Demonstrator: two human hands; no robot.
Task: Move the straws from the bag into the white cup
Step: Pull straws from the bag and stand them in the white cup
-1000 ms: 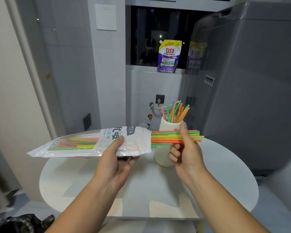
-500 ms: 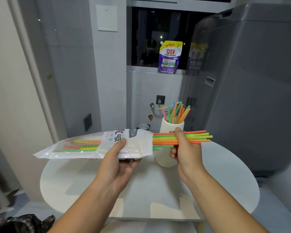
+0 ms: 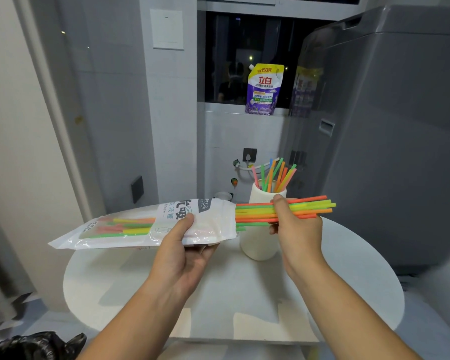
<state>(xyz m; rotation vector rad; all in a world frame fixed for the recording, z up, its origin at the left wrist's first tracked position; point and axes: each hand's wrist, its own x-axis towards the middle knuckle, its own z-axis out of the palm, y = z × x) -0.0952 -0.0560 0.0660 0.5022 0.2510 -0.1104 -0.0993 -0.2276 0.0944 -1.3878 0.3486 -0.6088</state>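
Head view puts me mid-pull: my left hand is clamped around the mouth end of the bag, thumb on top and fingers under, holding it level above the left half of the table. My right hand is closed in a pinch on a bundle of straws — orange, yellow and green — whose near ends are still inside the bag's opening while the far ends stick out past my knuckles to the right. More straws lie deeper in the bag, so I judge the job only partly done.

Behind my right hand stands the white cup, near the table's back edge, right of centre, upright, with a fan of straws already in it. The next move, as I read it, calls for drawing the bundle clear of the bag, tipping it upright and lowering it into the cup without knocking that light cup over or spilling loose straws.

My table is round, white and bare apart from the cup. To the right stands a grey washing machine; on the sill of the dark window sits a purple detergent pouch — grey tiled walls around.
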